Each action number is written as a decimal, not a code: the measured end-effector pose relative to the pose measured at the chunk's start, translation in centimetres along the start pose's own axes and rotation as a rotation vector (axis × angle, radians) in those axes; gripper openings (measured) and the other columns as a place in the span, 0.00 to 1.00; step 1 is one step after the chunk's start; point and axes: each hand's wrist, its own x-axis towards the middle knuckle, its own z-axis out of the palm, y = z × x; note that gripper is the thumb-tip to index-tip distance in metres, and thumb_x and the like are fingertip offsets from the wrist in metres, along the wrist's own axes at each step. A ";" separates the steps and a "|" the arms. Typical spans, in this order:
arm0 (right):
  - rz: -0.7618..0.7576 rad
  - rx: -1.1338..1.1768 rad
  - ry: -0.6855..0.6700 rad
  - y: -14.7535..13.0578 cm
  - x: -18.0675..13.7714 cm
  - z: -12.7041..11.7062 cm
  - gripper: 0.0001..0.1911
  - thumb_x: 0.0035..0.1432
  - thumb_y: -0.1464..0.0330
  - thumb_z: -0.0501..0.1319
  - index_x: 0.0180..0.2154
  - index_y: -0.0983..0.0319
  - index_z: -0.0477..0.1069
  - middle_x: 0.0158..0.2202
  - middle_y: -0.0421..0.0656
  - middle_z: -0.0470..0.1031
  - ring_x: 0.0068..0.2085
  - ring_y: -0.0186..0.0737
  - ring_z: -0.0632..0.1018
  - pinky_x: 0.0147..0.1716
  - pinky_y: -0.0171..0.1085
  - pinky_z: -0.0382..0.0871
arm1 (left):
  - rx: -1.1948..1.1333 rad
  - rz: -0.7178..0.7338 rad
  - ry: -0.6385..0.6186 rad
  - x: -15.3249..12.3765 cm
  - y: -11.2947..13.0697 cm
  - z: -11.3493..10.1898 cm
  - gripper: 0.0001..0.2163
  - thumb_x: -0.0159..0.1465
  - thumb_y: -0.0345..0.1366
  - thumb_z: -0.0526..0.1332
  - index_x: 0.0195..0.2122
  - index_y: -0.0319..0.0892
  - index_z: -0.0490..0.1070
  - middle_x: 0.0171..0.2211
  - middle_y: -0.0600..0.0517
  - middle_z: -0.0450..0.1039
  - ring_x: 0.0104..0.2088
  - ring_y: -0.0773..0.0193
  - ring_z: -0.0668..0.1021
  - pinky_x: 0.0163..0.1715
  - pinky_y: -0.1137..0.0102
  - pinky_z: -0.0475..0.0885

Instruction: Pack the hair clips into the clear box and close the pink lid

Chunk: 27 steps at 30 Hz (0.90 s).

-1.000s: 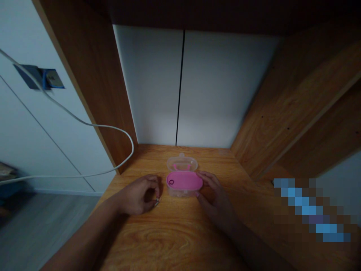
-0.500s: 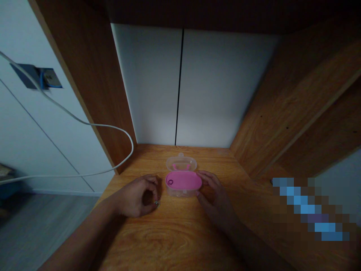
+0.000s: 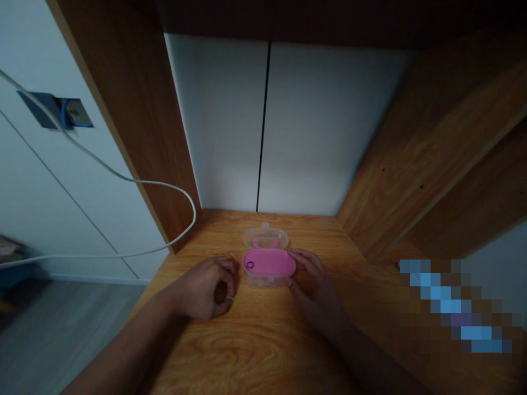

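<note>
While the right hand [image 3: 315, 280] clasps the right end of the small clear case [image 3: 267, 281] between fingers and thumb, the left hand [image 3: 206, 288] lies curled just left of it, pinching a small metal ring [image 3: 229, 299] at its fingertips. The case sits mid-desk on the wooden desk [image 3: 263, 345], lid [image 3: 265, 238] open behind, pink insert [image 3: 272, 262] exposed with a dark ring [image 3: 250, 265] at its left end.

dim room: a wooden desk [image 3: 263, 351] in a wood-sided alcove, white back wall [image 3: 313, 126], grey floor [image 3: 49, 329], white cable [image 3: 123, 178] hanging at left.
</note>
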 end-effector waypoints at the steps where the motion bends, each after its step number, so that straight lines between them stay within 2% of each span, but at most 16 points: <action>1: -0.002 -0.005 0.000 0.0 0.0 0.0 0.24 0.58 0.72 0.61 0.56 0.54 0.67 0.55 0.48 0.67 0.57 0.49 0.70 0.58 0.54 0.66 | -0.001 -0.003 0.001 0.0 0.1 0.1 0.09 0.46 0.23 0.63 0.26 0.43 0.74 0.31 0.51 0.75 0.35 0.60 0.76 0.37 0.68 0.70; 7: -0.056 -0.048 0.045 -0.4 -0.1 -0.4 0.24 0.57 0.72 0.61 0.56 0.53 0.67 0.56 0.48 0.67 0.57 0.51 0.70 0.57 0.55 0.67 | -0.116 0.008 0.016 0.2 1.1 0.0 0.09 0.46 0.22 0.62 0.25 0.43 0.73 0.31 0.52 0.74 0.35 0.61 0.76 0.36 0.68 0.71; 11: -0.228 -0.097 0.100 -1.6 -0.6 -0.8 0.26 0.57 0.75 0.61 0.56 0.53 0.66 0.54 0.49 0.68 0.56 0.51 0.71 0.55 0.54 0.68 | -0.297 0.006 0.020 0.3 1.8 0.0 0.08 0.48 0.23 0.61 0.27 0.42 0.74 0.35 0.50 0.75 0.36 0.61 0.76 0.36 0.68 0.71; 13: -0.364 -0.119 0.050 -2.4 -1.0 -0.8 0.26 0.56 0.76 0.62 0.55 0.52 0.67 0.50 0.47 0.72 0.52 0.49 0.74 0.51 0.51 0.70 | -0.383 0.012 0.021 0.4 2.0 0.2 0.08 0.47 0.23 0.61 0.26 0.42 0.74 0.35 0.50 0.75 0.37 0.61 0.76 0.36 0.68 0.71; 15: -0.488 -0.134 -0.091 -3.3 -1.2 -0.6 0.22 0.57 0.76 0.62 0.52 0.52 0.68 0.43 0.43 0.76 0.45 0.45 0.76 0.45 0.47 0.72 | -0.447 0.016 0.021 0.6 2.3 0.7 0.08 0.46 0.23 0.61 0.26 0.42 0.74 0.33 0.51 0.74 0.36 0.61 0.76 0.36 0.68 0.71; 17: -0.559 -0.161 -0.238 -4.0 -1.3 -0.1 0.17 0.60 0.73 0.62 0.50 0.53 0.70 0.37 0.41 0.79 0.39 0.41 0.77 0.40 0.44 0.72 | -0.486 0.028 0.019 0.7 2.6 1.1 0.08 0.46 0.24 0.61 0.26 0.42 0.74 0.31 0.51 0.74 0.35 0.61 0.76 0.36 0.67 0.71; 19: -0.584 -0.203 -0.301 -4.6 -1.4 0.5 0.12 0.62 0.69 0.61 0.48 0.56 0.71 0.36 0.40 0.80 0.37 0.40 0.77 0.38 0.42 0.71 | -0.505 0.045 0.009 0.8 2.8 1.5 0.08 0.46 0.23 0.61 0.26 0.42 0.75 0.30 0.52 0.74 0.34 0.61 0.76 0.35 0.68 0.71; 21: -0.607 -0.224 -0.298 -5.0 -1.5 1.0 0.10 0.64 0.68 0.61 0.47 0.57 0.72 0.35 0.40 0.80 0.36 0.39 0.76 0.36 0.41 0.70 | -0.511 0.052 -0.003 0.8 3.1 1.8 0.09 0.46 0.23 0.61 0.26 0.41 0.75 0.30 0.52 0.74 0.34 0.62 0.76 0.34 0.68 0.71; 27: -0.617 -0.243 -0.221 -4.9 -1.8 2.1 0.06 0.64 0.72 0.60 0.40 0.57 0.74 0.33 0.37 0.80 0.33 0.37 0.76 0.32 0.39 0.67 | -0.572 0.067 -0.006 1.1 3.9 1.8 0.09 0.46 0.22 0.61 0.26 0.41 0.75 0.31 0.51 0.75 0.34 0.62 0.77 0.36 0.67 0.72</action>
